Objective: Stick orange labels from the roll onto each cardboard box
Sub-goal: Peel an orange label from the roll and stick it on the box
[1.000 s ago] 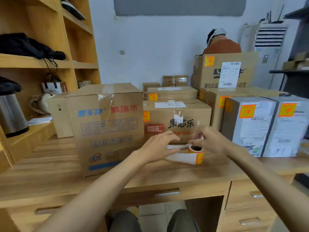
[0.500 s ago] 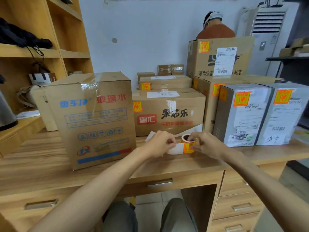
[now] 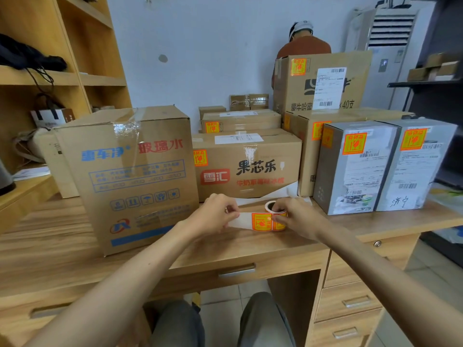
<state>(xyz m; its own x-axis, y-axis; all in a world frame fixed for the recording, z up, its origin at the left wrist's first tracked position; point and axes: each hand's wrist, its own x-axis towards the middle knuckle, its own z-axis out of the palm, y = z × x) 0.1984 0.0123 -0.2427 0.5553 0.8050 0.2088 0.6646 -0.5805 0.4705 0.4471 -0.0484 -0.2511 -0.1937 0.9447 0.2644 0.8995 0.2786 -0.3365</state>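
Observation:
The roll of orange labels (image 3: 273,216) stands on the wooden desk (image 3: 62,251) in front of me. My right hand (image 3: 298,219) grips the roll from the right. My left hand (image 3: 215,214) pinches the white backing strip (image 3: 241,220) pulled out to the left; an orange label (image 3: 261,222) sits on that strip. A big cardboard box with blue and red print (image 3: 130,176) stands at the left and shows no orange label on its front. The box behind the roll (image 3: 248,164) and the two grey-wrapped boxes (image 3: 355,166) (image 3: 416,164) carry orange labels.
More labelled boxes are stacked at the back (image 3: 323,81) (image 3: 240,120). A person in an orange top (image 3: 303,43) stands behind them. Wooden shelves (image 3: 37,78) fill the left side. Desk drawers (image 3: 348,299) sit at lower right. An air conditioner (image 3: 388,46) stands at the far right.
The hands came down to the desk with the roll. The strip is now pulled out further, showing a whole orange label between them.

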